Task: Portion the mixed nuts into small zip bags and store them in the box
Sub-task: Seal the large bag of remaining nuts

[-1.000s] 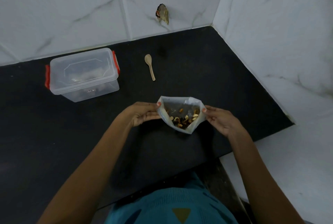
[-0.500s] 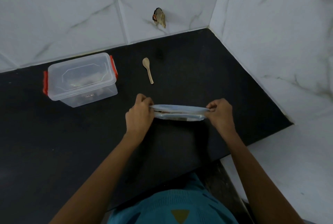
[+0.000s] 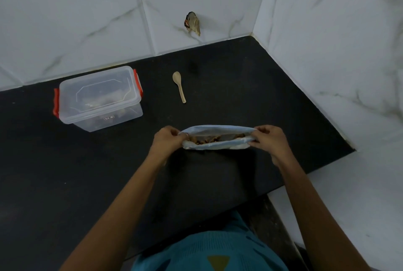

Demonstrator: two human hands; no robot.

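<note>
The zip bag (image 3: 218,137) stretches sideways between both hands, its mouth facing up. The left hand (image 3: 168,143) pinches its left end, the right hand (image 3: 269,142) its right end.

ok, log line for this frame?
zip bag: mouth taut, nuts visible | left hand: pinches bag end | right hand: pinches other end | box: lidded | spoon: on counter

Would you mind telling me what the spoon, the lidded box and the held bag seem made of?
The spoon: likely wood or bamboo, pale tan, matte. The box: clear glossy plastic, contents show through. The bag: thin translucent plastic film, creased, nuts visible inside.
</note>
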